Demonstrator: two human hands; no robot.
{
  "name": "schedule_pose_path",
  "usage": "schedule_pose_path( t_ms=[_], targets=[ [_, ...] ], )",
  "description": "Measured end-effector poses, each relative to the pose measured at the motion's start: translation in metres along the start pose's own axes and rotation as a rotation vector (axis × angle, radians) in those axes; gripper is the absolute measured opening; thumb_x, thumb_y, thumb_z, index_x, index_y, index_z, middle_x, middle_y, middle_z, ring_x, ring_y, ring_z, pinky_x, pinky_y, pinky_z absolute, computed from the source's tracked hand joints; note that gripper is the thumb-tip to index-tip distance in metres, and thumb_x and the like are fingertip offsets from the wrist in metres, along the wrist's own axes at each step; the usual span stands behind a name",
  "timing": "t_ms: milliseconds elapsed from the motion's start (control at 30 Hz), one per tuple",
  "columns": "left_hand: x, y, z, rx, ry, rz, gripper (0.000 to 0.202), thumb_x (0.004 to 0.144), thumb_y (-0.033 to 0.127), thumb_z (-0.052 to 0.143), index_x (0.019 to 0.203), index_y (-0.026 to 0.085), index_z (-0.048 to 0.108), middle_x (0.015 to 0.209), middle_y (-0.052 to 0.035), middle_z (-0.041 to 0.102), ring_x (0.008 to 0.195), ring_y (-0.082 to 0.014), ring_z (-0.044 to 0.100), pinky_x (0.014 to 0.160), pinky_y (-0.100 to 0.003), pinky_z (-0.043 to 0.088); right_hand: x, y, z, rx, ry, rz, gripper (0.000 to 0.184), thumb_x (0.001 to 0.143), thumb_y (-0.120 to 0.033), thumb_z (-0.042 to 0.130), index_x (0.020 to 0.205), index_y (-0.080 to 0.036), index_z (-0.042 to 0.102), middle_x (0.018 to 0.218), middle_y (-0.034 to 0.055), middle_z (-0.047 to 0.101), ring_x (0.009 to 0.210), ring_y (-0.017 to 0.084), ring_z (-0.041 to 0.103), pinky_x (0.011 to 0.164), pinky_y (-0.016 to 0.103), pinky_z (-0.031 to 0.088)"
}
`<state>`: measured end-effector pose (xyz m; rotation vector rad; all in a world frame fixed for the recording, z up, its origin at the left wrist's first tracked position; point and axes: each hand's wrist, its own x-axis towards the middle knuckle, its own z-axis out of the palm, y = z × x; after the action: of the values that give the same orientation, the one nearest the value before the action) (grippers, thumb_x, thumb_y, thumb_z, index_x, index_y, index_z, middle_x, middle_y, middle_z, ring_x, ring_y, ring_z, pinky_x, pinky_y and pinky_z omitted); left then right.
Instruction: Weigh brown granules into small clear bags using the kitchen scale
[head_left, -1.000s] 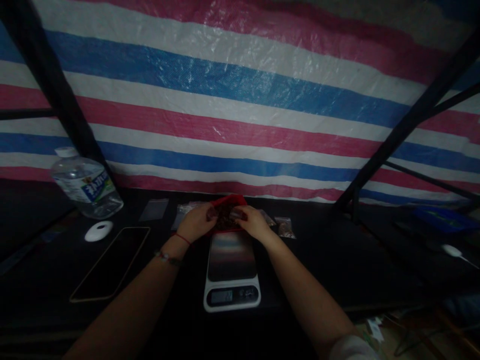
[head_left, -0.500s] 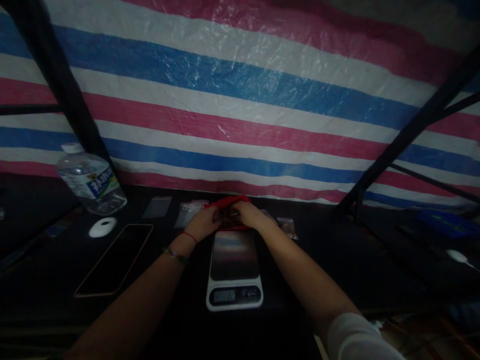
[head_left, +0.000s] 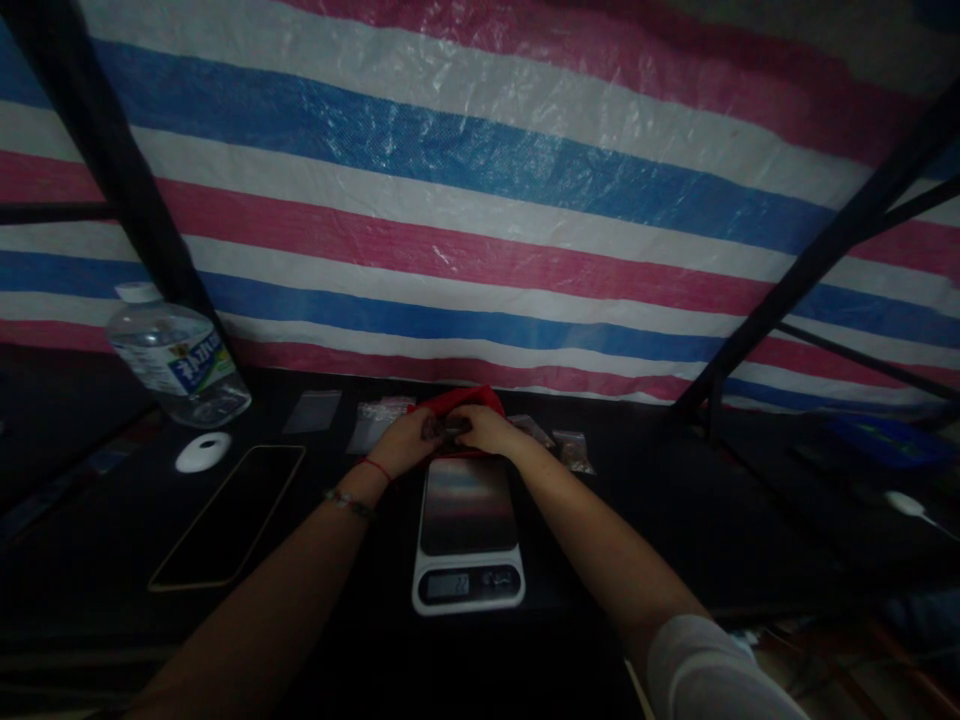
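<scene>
Just behind a kitchen scale, a red bag or cloth lies with its back edge raised. In the earlier view, small dark brown bits show inside it. My left hand reaches over its left side with the fingers curled in. From the right comes my right hand, its fingers bent down toward the left fingertips. Both hands look closed, and a small greyish thing shows between them, too dark to name. The scale's silver plate is bare, and its display appears to read 22.
Small clear zip bags lie to the left, and filled ones to the right. A phone, a white mouse-shaped object and a large plastic bottle stand left. Black frame posts and striped sheeting border the back.
My right hand has shifted slightly left, bringing its fingertips closer to the left hand's. The dark bits are now more covered. The whole view has shifted slightly.
</scene>
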<state>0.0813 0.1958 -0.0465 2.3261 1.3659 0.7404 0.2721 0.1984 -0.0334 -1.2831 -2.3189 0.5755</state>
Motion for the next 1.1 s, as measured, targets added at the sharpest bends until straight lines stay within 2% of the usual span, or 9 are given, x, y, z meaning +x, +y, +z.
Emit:
schedule_pose_path(
  t_ms=[233,333,467,567,667,833,967,1100],
  targets=[
    [-0.001,0.005,-0.005,-0.112,0.048,0.059,0.016,0.077,0.029,0.057,0.090,0.020,0.058,0.089,-0.0034,0.067,0.082,-0.0193,0.063,0.071,-0.029,0.047,-0.002,0.000,0.007,0.127,0.040,0.027,0.037,0.066,-0.006,0.063,0.102,-0.017,0.067,0.100,0.0062,0.070,0.087,0.019,0.065,0.079,0.030,0.050],
    [-0.002,0.005,-0.006,-0.186,0.078,0.107,0.017,0.079,0.029,0.055,0.094,0.020,0.058,0.093,-0.0043,0.067,0.085,-0.0196,0.064,0.075,-0.031,0.049,-0.004,0.002,0.009,0.209,0.093,0.060,0.041,0.065,-0.008,0.066,0.105,-0.018,0.065,0.103,0.0055,0.069,0.090,0.019,0.064,0.082,0.031,0.049],
    [-0.001,0.002,-0.007,-0.208,0.178,0.099,0.019,0.080,0.030,0.055,0.096,0.019,0.058,0.094,-0.0049,0.067,0.086,-0.0197,0.064,0.076,-0.033,0.050,-0.008,0.006,0.008,0.318,0.206,0.099,0.048,0.065,-0.009,0.067,0.111,-0.016,0.060,0.107,0.0062,0.066,0.095,0.018,0.063,0.087,0.033,0.048],
    [-0.001,0.003,-0.009,-0.165,0.199,0.073,0.017,0.080,0.031,0.055,0.092,0.019,0.058,0.090,-0.0047,0.067,0.083,-0.0197,0.064,0.075,-0.032,0.050,-0.012,0.008,0.004,0.331,0.197,0.103,0.046,0.066,-0.009,0.066,0.111,-0.015,0.060,0.105,0.0064,0.066,0.093,0.017,0.063,0.085,0.032,0.050],
    [-0.003,0.008,-0.011,-0.102,0.138,0.091,0.016,0.080,0.031,0.054,0.091,0.020,0.057,0.090,-0.0045,0.067,0.083,-0.0202,0.064,0.074,-0.031,0.048,-0.016,0.008,-0.003,0.228,0.154,0.075,0.043,0.067,-0.008,0.065,0.108,-0.017,0.062,0.103,0.0058,0.068,0.090,0.018,0.064,0.084,0.032,0.050],
    [-0.004,0.014,-0.009,0.038,-0.088,0.125,0.013,0.078,0.031,0.054,0.086,0.021,0.058,0.082,-0.0054,0.068,0.074,-0.0215,0.063,0.063,-0.030,0.044,-0.020,0.004,-0.015,0.003,0.069,0.064,0.047,0.065,-0.002,0.062,0.110,-0.017,0.063,0.104,0.0082,0.068,0.090,0.019,0.064,0.081,0.030,0.050],
    [-0.003,0.008,-0.008,0.089,-0.158,0.070,0.016,0.073,0.032,0.059,0.084,0.020,0.057,0.080,-0.0056,0.067,0.071,-0.0216,0.062,0.060,-0.029,0.040,-0.017,-0.001,-0.020,-0.151,-0.035,0.013,0.037,0.067,-0.002,0.060,0.101,-0.016,0.067,0.101,0.0082,0.069,0.090,0.020,0.064,0.081,0.029,0.048],
    [-0.001,0.003,-0.006,0.065,-0.182,0.026,0.020,0.072,0.036,0.060,0.083,0.020,0.057,0.080,-0.0048,0.066,0.071,-0.0208,0.061,0.058,-0.028,0.039,-0.010,-0.010,-0.019,-0.202,-0.154,-0.046,0.028,0.071,-0.007,0.060,0.095,-0.016,0.071,0.099,0.0074,0.070,0.088,0.019,0.064,0.077,0.026,0.046]
  ],
)
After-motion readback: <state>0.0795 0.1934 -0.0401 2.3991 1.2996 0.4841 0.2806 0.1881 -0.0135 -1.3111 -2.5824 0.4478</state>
